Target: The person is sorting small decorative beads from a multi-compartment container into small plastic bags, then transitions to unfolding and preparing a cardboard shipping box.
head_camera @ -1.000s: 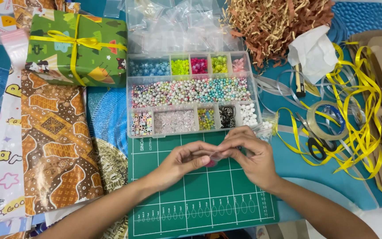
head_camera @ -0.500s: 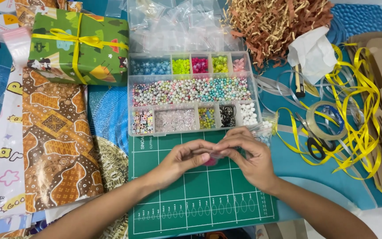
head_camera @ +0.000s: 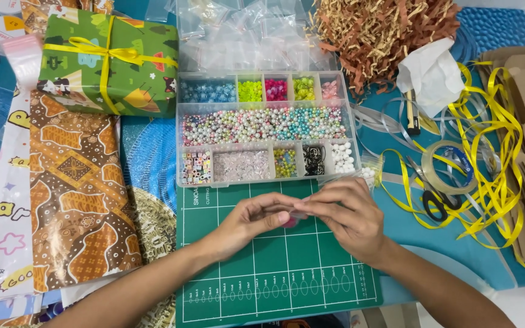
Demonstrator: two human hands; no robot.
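— Blue covering is lying over the counter [head_camera: 505,267], and craft supplies are crowding it on every side. What are the hands doing?

— Both are meeting over a green cutting mat [head_camera: 274,285]. The left hand [head_camera: 253,220] and the right hand [head_camera: 344,215] are pinching together around a small pink bead [head_camera: 289,222], fingertips touching (only a sliver of it is showing between the fingers, so I cannot tell its exact shape). Both hands are closing narrowly on it.

— And just beyond the hands?

— A clear bead organiser box [head_camera: 265,130] is sitting right past the fingertips, touching the mat's far edge. Its compartments are holding blue, yellow-green, pink and pastel beads, with white ones in the corner nearest the right hand. Further past it, empty little plastic bags [head_camera: 250,36] are piling up.

— What is lying off to the left hand's side?

— A brown patterned wrapping sheet [head_camera: 77,194] is spreading out there, and beyond it a green wrapped gift [head_camera: 110,67] tied with a yellow bow.

— And on the right hand's side?

— Loose yellow ribbon [head_camera: 487,188] is tangling around a roll of clear tape [head_camera: 448,167], with black-handled scissors [head_camera: 434,203] nearer the hand. Brown shredded paper [head_camera: 384,30] and a crumpled white tissue [head_camera: 432,73] are sitting well beyond.
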